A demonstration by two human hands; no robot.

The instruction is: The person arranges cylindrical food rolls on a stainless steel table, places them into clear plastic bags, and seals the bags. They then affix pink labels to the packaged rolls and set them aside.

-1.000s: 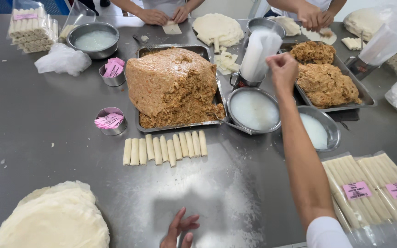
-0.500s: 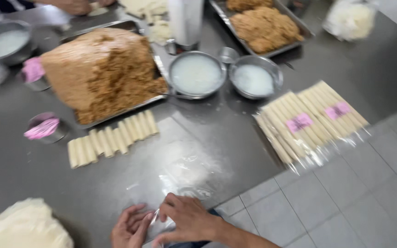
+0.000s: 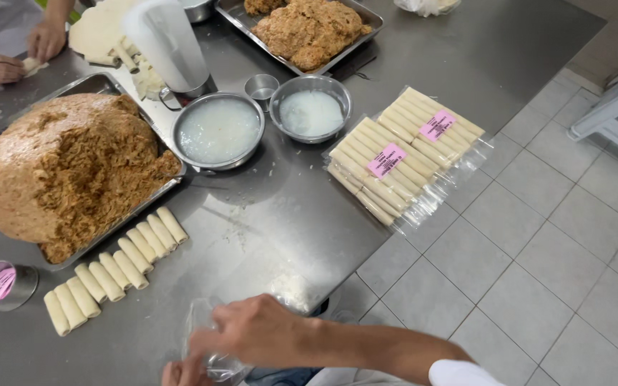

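At the table's near edge, the right hand [image 3: 255, 330] is pinching a clear plastic bag [image 3: 209, 336]; the left hand [image 3: 184, 373], mostly cropped, has a grip I cannot tell. The slippery bag could be sliding off the edge, or brushing the row of rolled spring rolls [image 3: 112, 270] just beyond.

Bright even overhead light, slight motion blur.

Both hands, right hand [image 3: 255, 332] and left hand [image 3: 184, 373], grip a clear plastic bag [image 3: 205, 336] just below the row of rolls [image 3: 114, 270], itself beside the filling tray [image 3: 119, 221].
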